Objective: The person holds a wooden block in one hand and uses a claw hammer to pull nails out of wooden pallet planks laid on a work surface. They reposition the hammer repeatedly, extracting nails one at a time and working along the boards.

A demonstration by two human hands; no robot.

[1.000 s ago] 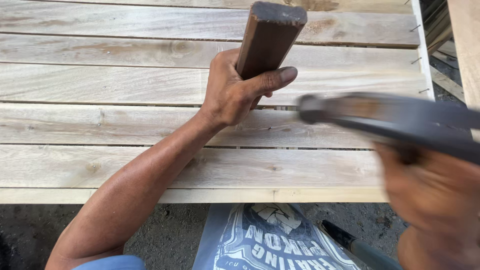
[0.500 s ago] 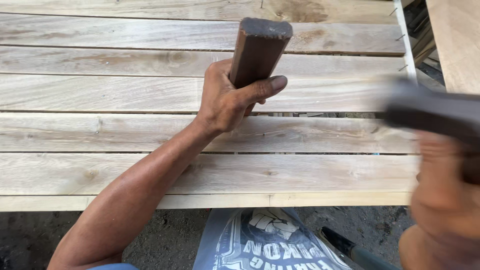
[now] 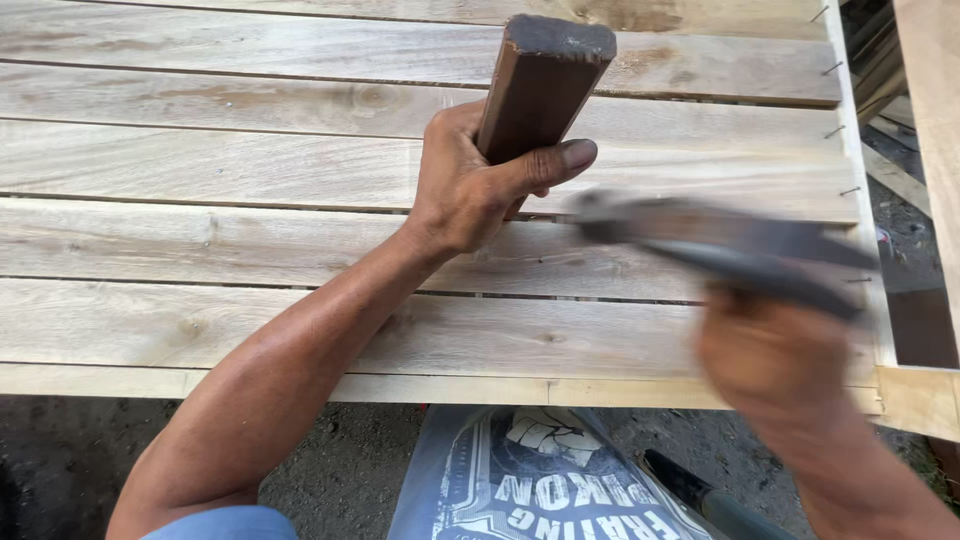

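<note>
Pale wooden planks (image 3: 250, 160) are running side by side across the whole head view, with narrow gaps between them and thin nails (image 3: 838, 68) sticking out along the edge at 2 o'clock. I am watching the left hand (image 3: 470, 190) resting on the boards near the centre, fingers and thumb clamped around a dark brown wooden block (image 3: 540, 85) that is standing tilted, its top end pointing toward 12 o'clock. At 4 o'clock the right hand (image 3: 775, 360) is blurring; its fingers are closed around the handle of a hammer (image 3: 720, 240), whose smeared head is hovering just beside the left thumb. Below the planks, at 6 o'clock, a printed grey cloth (image 3: 520, 480) is showing above dark ground.
</note>
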